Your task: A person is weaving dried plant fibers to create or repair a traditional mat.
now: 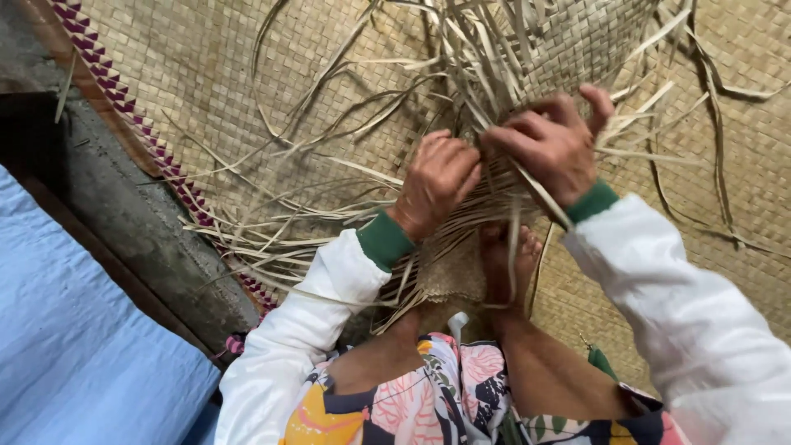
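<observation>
Seated on a woven mat (206,74), foot (511,264) pinning the half-woven piece (453,276) flat, likely to keep it taut. Left hand (437,183) clenched round a bunch of strips (486,66); right hand (548,144) pinching a single strip, index finger raised. Strips fanning up and away from the body, long axis roughly top to bottom of view.

Loose straw strips (346,189) fan out thickly around both hands, crowding every approach from the left. Bare foot (509,264) blocks beneath. Open woven mat (189,74) lies upper left, unobstructed.
</observation>
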